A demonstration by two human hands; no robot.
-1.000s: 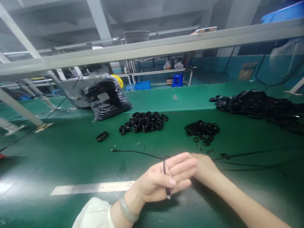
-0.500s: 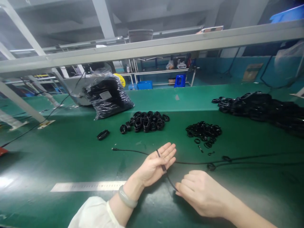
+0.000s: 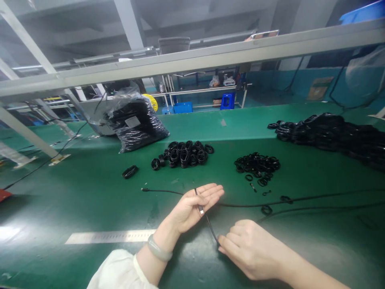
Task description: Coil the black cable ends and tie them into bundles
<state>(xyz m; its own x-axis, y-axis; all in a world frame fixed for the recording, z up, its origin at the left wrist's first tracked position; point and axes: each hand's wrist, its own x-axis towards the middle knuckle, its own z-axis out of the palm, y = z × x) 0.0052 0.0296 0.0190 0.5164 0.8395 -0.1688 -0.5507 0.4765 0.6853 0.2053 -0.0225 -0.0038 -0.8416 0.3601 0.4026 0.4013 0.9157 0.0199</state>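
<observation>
My left hand (image 3: 195, 204) is palm up, fingers stretched out, with its thumb pressing a black cable (image 3: 212, 228) against the palm. A metal-tipped plug (image 3: 201, 208) shows just below the thumb. To the left of this hand, another plug end (image 3: 144, 190) on a thin black cord lies on the table. My right hand (image 3: 246, 249) is closed, pinching the cable between thumb and forefinger, lower and to the right. More cable runs from behind the left hand towards the right edge, past small black loops (image 3: 266, 210).
Coiled black cables (image 3: 185, 155) are bunched mid-table, with a single coil (image 3: 130, 171) to their left. Small black rings (image 3: 257, 163) lie right of centre. A large cable heap (image 3: 327, 132), a filled plastic bag (image 3: 136, 120) and a steel ruler (image 3: 111, 237) lie around the green table (image 3: 90, 192).
My left thumb and the plug under it have shifted slightly left, and the metal tip now shows. My right hand has moved a little left with the cable.
</observation>
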